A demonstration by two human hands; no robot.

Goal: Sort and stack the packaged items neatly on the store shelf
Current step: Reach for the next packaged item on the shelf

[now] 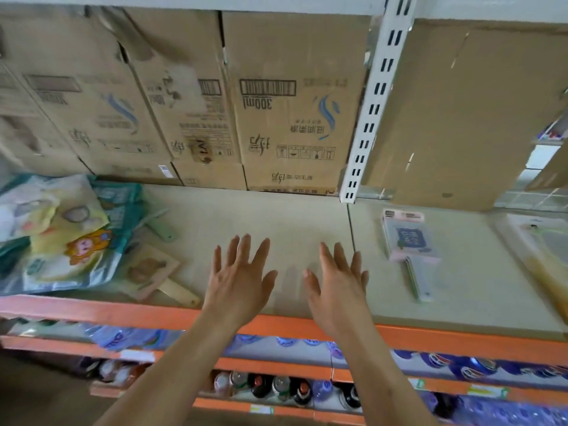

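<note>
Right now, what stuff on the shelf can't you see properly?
Head view, all of it:
Colourful bags: cut off by the left edge, print blurred.
Clear package: cut off by the right edge, blurred.
Bottles below: partly behind the orange rails.
Pink-edged pack: writing too small.

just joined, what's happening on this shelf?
A person's bare hands, left grip and right grip, are spread open over the middle of the shelf, holding nothing. A loose pile of colourful packets lies at the left, a pink carded pack at the right, cardboard boxes behind. The packets are not yet stacked.
</note>
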